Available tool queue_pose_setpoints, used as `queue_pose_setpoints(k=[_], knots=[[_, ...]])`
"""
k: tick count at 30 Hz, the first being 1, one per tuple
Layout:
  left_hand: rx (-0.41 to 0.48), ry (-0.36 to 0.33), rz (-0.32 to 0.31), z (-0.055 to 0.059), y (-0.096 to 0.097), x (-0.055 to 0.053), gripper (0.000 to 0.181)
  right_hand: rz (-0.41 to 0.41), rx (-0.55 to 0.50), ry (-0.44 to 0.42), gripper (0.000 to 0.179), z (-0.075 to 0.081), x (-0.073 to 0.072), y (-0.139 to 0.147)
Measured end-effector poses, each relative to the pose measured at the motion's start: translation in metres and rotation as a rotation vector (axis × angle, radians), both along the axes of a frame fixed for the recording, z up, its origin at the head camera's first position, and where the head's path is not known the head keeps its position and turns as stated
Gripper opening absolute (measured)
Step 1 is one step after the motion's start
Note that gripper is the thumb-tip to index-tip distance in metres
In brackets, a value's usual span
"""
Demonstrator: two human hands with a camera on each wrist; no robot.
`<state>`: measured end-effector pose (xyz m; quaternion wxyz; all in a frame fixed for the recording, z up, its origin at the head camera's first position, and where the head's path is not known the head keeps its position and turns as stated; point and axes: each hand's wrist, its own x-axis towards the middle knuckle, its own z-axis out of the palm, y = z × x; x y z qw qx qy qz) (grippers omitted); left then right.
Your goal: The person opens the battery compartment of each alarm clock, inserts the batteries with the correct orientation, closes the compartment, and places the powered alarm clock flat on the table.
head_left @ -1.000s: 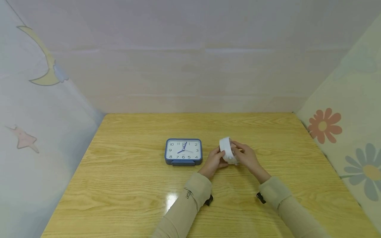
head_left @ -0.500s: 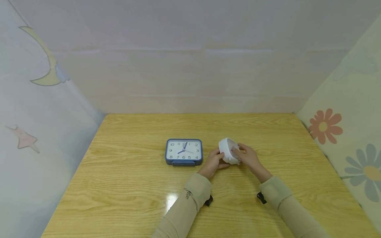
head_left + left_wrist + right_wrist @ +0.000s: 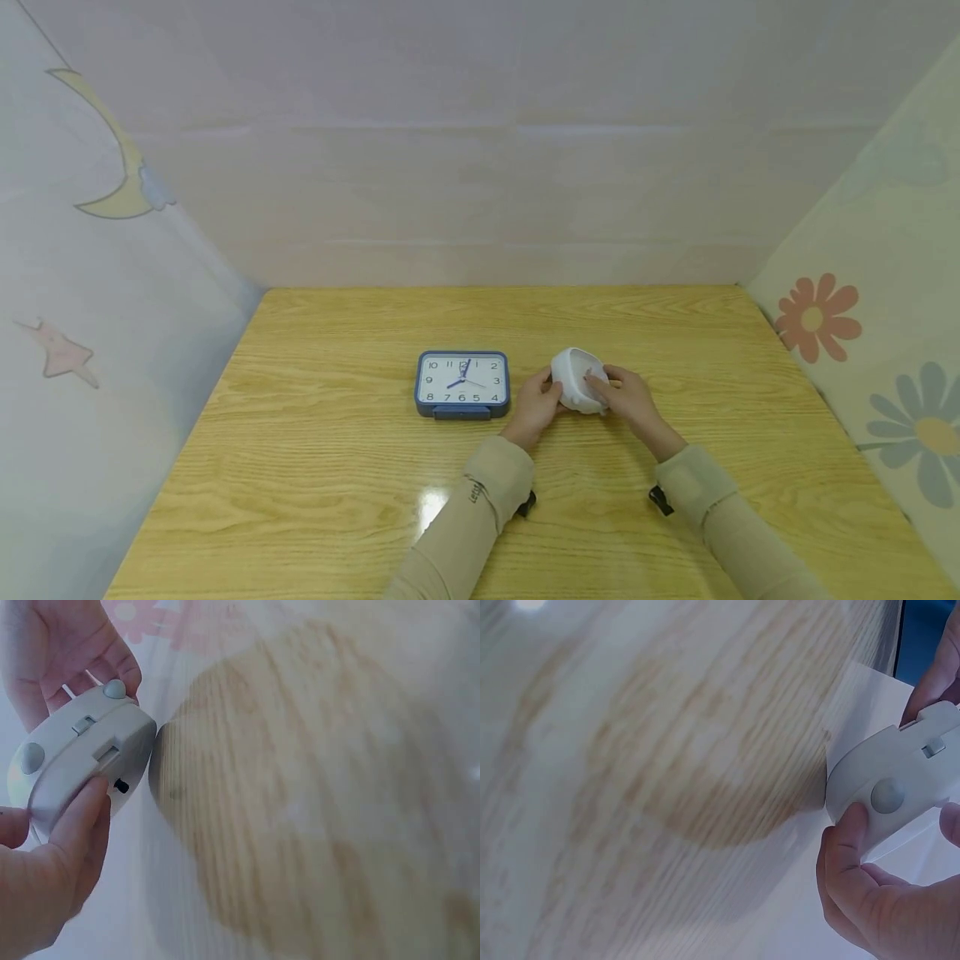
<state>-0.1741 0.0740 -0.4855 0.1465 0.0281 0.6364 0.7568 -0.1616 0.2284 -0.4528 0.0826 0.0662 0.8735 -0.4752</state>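
A small white alarm clock (image 3: pixel 576 382) with rounded edges is held tilted between both hands, its pale front turned up and to the right in the head view. My left hand (image 3: pixel 534 410) grips its left side; in the left wrist view those fingers (image 3: pixel 82 817) lie against the back, near a black knob (image 3: pixel 121 785). My right hand (image 3: pixel 628 402) holds the right side, thumb over the front. Round grey feet and a latch show on the underside of the clock (image 3: pixel 900 769) in the right wrist view. Its front is partly covered by the hand.
A blue rectangular desk clock (image 3: pixel 462 383) lies face up on the wooden table (image 3: pixel 337 483), left of the hands. Printed cloth walls (image 3: pixel 480 200) close off the back and both sides.
The white alarm clock has been turned in the hands so that more of its front faces the head camera. The blue desk clock has stayed in place.
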Motion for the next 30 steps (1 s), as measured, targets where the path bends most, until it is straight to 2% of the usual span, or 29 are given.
queue_pose_setpoints(k=[4, 8, 14, 18, 23, 30], knots=[[-0.054, 0.008, 0.048, -0.001, 0.0, -0.003, 0.039, 0.016, 0.008, 0.016, 0.058, -0.003, -0.001, 0.001], [-0.101, 0.009, 0.062, -0.001, -0.001, -0.004, 0.041, 0.02, 0.033, 0.047, 0.057, -0.006, -0.002, 0.002], [-0.168, -0.007, 0.054, 0.0, -0.001, -0.005, 0.047, 0.025, 0.107, 0.093, 0.054, -0.008, -0.003, 0.004], [-0.176, -0.013, 0.039, 0.0, -0.001, -0.004, 0.048, 0.031, 0.117, 0.098, 0.053, -0.006, -0.002, 0.004], [-0.239, -0.016, 0.02, -0.002, -0.001, -0.002, 0.05, 0.03, 0.137, 0.12, 0.053, -0.008, -0.002, 0.004], [-0.389, 0.061, 0.02, -0.005, 0.0, -0.004, 0.058, 0.032, 0.15, 0.153, 0.053, -0.012, -0.003, 0.005]])
